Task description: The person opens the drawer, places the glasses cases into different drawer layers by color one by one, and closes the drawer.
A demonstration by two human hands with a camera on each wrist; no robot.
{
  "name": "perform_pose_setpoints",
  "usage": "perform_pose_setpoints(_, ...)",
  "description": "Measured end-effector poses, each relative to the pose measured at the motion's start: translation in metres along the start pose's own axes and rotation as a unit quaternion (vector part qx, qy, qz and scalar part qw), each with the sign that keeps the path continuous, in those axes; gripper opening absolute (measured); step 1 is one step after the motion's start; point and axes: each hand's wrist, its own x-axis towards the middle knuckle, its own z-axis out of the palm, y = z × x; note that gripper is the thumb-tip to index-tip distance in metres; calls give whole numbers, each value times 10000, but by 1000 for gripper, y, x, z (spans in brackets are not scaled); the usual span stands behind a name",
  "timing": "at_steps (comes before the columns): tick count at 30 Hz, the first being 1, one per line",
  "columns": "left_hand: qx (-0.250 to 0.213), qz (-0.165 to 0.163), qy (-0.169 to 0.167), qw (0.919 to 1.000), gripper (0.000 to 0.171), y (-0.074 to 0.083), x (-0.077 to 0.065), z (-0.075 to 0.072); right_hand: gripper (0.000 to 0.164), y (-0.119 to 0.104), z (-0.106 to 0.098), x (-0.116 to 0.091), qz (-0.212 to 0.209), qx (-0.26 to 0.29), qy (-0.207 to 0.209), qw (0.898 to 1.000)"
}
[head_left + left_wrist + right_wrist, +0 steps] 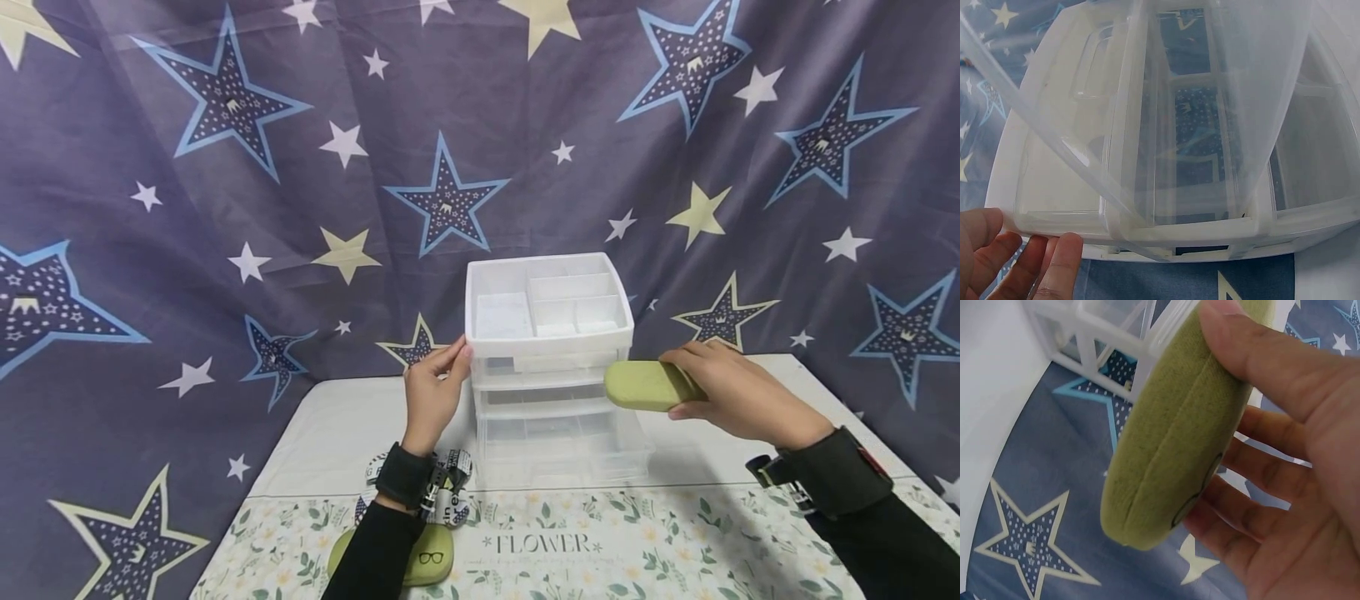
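Left hand [435, 395] holding the drawer unit [549, 348] at its left edge, the right hand [731, 395] could drop its end-gripped green case [642, 385].

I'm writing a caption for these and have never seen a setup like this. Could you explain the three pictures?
There is no robot here: the left grip and right grip are a person's bare hands, each with a black band at the wrist. The wide picture comes from a camera worn on the head, looking forward and down. The other two come from cameras on the left and right wrists.

The left grip touches the left front corner of a white drawer unit with clear drawers and a divided top. The right grip holds a green case near the unit's right side.

On the flower-patterned covering lies a second green case with a glasses drawing. Beside it is a patterned item, too hidden by the left arm to identify. A starry cloth hangs behind.
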Motion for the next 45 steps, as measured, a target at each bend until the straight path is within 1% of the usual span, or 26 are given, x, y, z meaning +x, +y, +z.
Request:
perform_pose_setpoints(3, -14, 7, 12, 10000, 31, 0, 0, 0, 64, -5, 3, 4, -95, 51, 29, 9999)
perform_pose_setpoints(7, -45, -66, -16, 10000, 30, 1, 0, 0, 63, -13, 7, 11, -184, 95, 98, 9997)
perform_pose_setpoints(15, 10, -69, -71, 10000, 33, -1, 0, 1, 67, -32, 16, 24, -510, -19, 287, 9983)
perform_pose_setpoints(22, -3, 16, -22, 10000, 32, 0, 0, 1, 68, -44, 29, 35, -800, -50, 498, 9955)
perform_pose_setpoints(26, 23, -34, -17, 10000, 31, 0, 1, 1, 69, -53, 35, 41, -905, -39, 558, 9943)
perform_pose_setpoints(34, -26, -44, -39, 10000, 31, -1, 0, 2, 69, -68, 48, 48, -940, 18, 503, 9943)
perform_pose_setpoints(39, -74, -150, -69, 9998, 31, 1, 0, 1, 68, -74, 58, 48, -904, 45, 527, 9945)
perform_pose_setpoints(45, -98, -107, -53, 9999, 32, 0, 0, 1, 70, -78, 67, 48, -869, 88, 445, 9952)
